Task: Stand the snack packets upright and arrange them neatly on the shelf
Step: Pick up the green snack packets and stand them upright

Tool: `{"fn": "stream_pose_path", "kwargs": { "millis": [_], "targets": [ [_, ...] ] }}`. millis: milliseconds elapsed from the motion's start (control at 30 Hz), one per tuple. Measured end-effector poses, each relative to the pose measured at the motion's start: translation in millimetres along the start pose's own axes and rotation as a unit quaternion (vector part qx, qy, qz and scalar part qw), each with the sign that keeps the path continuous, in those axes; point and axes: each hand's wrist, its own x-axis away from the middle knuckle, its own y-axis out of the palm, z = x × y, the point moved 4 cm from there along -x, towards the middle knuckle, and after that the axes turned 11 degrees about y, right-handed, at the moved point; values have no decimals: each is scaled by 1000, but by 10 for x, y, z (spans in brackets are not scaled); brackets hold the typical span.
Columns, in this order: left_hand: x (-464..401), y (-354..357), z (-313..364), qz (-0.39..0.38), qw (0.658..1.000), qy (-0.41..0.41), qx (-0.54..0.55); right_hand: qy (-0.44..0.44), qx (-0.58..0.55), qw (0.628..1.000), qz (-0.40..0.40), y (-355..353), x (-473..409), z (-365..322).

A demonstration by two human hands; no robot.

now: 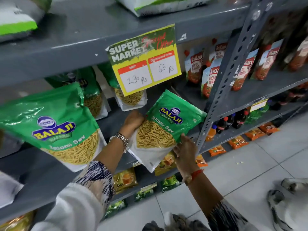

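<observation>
A green and white Balaji Ratlami Sev packet (pixel 168 125) is held tilted at the front edge of the grey shelf (pixel 110 124). My left hand (pixel 133 121) grips its left edge, and my right hand (pixel 185 150) holds its lower right side. A second sev packet (pixel 55 127) leans forward at the shelf's left end. Behind it stands another sev packet (pixel 93 99), and a further packet (pixel 131 99) is half hidden by the price sign.
A yellow and green price sign (pixel 144 60) hangs from the shelf above. Tomato pouches (pixel 210 77) fill the right bay past a perforated grey upright (pixel 223 84). Drink bottles (pixel 225 125) and orange packets (pixel 236 142) sit lower down. White sacks (pixel 18 20) lie on top.
</observation>
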Motion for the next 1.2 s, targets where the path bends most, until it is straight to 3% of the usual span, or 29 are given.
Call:
{"fn": "stream_pose_path", "kwargs": {
  "millis": [167,267,500,667,867,1200],
  "targets": [
    [415,-103,-63,133,982,-16,136,-52,3,999,-9,-9,236,-211],
    [733,-162,-57,200,959,22,202,-88,44,995,-30,-13,359,-339],
    [1380,-291,-71,200,911,15,360,-147,97,981,-83,14,773,-599],
    [1487,-323,-48,179,908,28,378,-164,108,976,-98,-24,859,-654],
    [1489,-403,-179,217,901,5,377,-191,115,965,-139,269,879,-590],
    [951,-456,-122,257,874,41,410,-217,114,950,-193,831,291,-900]
  ]
}}
